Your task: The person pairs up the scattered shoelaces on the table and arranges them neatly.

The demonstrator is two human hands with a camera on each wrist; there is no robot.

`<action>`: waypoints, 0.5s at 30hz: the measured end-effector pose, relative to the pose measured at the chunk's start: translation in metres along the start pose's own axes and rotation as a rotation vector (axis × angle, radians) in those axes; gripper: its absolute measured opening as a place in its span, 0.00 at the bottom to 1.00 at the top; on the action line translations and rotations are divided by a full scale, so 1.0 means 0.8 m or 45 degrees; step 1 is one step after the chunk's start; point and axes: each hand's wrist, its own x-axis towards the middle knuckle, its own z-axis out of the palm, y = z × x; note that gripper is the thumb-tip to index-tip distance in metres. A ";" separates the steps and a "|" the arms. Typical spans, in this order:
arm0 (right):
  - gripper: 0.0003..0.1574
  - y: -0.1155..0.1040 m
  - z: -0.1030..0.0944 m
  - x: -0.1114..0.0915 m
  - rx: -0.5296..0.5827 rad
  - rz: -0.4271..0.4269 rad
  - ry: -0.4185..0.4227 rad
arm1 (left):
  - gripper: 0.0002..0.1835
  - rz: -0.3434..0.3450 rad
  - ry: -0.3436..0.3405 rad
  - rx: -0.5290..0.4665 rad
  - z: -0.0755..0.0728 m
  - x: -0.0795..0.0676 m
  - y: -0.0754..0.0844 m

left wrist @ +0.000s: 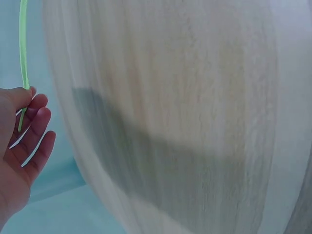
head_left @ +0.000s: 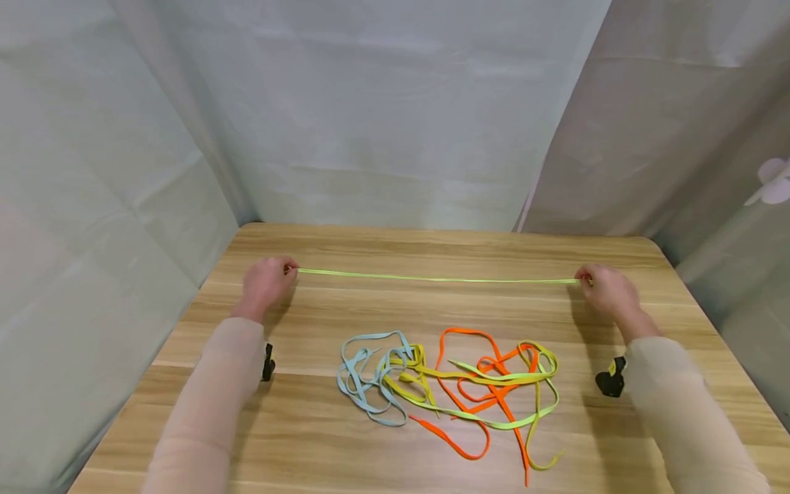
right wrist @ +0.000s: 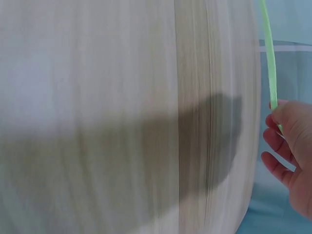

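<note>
A light-green shoelace (head_left: 432, 279) is stretched nearly straight between both hands over the far part of the wooden table. At its left end, my left hand (head_left: 267, 280) pinches it between thumb and index finger. A short tip of the lace (left wrist: 23, 58) pokes out below the thumb in the left wrist view. My right hand (head_left: 607, 291) pinches the opposite end the same way. In the right wrist view the lace (right wrist: 269, 53) runs up from the fingertips, while the other fingers of that hand (right wrist: 292, 146) are loosely bent.
Nearer on the table (head_left: 296, 425) lies a loose tangle of shoelaces: a light-blue one (head_left: 354, 391) at left, yellow (head_left: 457, 375), orange (head_left: 446, 436) and another light-green one (head_left: 512, 425). Pale curtains (head_left: 395, 123) hang behind the far edge.
</note>
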 end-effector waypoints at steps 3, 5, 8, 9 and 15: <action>0.07 -0.001 0.003 0.004 -0.002 0.039 -0.032 | 0.11 -0.010 -0.007 0.015 0.004 0.003 0.001; 0.08 -0.001 0.005 0.006 -0.007 0.067 -0.056 | 0.11 -0.018 -0.015 0.014 0.008 0.006 0.001; 0.08 0.000 0.008 0.008 -0.011 0.113 -0.097 | 0.11 -0.044 -0.029 0.017 0.011 0.009 0.002; 0.08 0.000 0.009 0.008 -0.012 0.129 -0.107 | 0.11 -0.055 -0.034 0.017 0.012 0.010 0.003; 0.09 0.004 0.014 0.010 -0.024 0.200 -0.114 | 0.11 -0.122 -0.033 0.031 0.014 0.015 0.004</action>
